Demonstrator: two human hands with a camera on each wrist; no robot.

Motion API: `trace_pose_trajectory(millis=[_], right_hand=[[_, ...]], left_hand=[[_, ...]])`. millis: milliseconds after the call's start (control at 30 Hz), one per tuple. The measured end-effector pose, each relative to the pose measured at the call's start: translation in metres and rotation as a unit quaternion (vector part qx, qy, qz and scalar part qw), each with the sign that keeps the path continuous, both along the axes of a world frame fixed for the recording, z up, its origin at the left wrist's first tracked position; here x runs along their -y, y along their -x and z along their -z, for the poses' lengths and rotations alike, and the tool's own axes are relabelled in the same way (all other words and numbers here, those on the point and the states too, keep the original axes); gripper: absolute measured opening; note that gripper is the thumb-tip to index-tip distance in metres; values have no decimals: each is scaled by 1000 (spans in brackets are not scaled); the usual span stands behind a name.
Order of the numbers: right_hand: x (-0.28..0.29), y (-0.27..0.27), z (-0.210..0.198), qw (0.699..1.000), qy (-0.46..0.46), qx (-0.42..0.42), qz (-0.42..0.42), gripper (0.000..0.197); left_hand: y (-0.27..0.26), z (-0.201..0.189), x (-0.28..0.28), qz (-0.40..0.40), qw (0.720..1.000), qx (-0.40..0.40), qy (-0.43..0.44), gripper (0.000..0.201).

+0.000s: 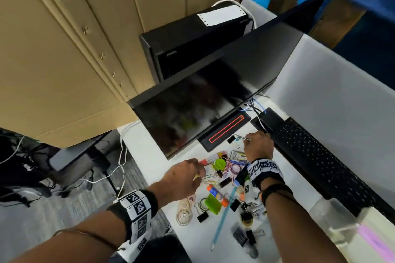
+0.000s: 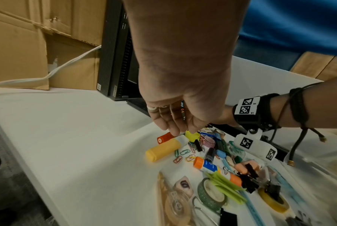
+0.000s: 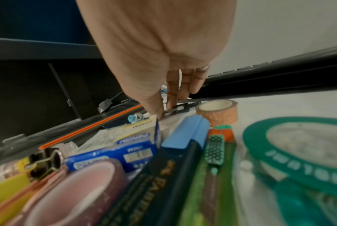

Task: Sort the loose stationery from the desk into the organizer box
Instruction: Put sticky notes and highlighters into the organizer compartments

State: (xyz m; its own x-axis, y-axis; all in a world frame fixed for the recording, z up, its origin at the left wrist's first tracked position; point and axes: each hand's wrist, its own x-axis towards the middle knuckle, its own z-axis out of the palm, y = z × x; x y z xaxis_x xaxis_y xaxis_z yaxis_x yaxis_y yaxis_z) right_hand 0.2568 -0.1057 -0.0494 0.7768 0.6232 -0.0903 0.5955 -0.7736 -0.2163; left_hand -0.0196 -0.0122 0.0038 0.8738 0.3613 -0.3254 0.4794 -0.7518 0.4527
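Loose stationery (image 1: 222, 179) lies heaped on the white desk (image 1: 149, 155): glue sticks, paper clips, binder clips, tape rolls, a light blue pen. My left hand (image 1: 199, 171) reaches down at the pile's left edge, its straight fingertips (image 2: 175, 133) touching the white cap of a yellow tube (image 2: 163, 150) beside a red tube (image 2: 164, 137). At the pile's far side, by the keyboard, my right hand (image 1: 249, 139) pinches a slim dark pen (image 3: 180, 108) between thumb and forefinger; its silver end (image 1: 241, 137) sticks out leftward. The clear organizer box (image 1: 339, 217) stands at the front right.
A dark monitor (image 1: 192, 113) stands just behind the pile, with a black computer tower (image 1: 192, 44) and cardboard (image 1: 64, 48) beyond. A black keyboard (image 1: 320, 155) runs along the right. An orange glitter tape roll (image 3: 217, 113) and a green tape dispenser (image 3: 299, 152) lie near my right hand.
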Motion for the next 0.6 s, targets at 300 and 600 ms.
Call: trace_pose_trajectory(millis=[300,600], right_hand=[[21,12,-14,999,-13,41,-28,11],[93,52,-66,930,-316,-147,120,11]], left_hand=[[-20,3,6,-15,1000,7,-15,27],[-53,16,-4,-24,988,-96,-118,32]])
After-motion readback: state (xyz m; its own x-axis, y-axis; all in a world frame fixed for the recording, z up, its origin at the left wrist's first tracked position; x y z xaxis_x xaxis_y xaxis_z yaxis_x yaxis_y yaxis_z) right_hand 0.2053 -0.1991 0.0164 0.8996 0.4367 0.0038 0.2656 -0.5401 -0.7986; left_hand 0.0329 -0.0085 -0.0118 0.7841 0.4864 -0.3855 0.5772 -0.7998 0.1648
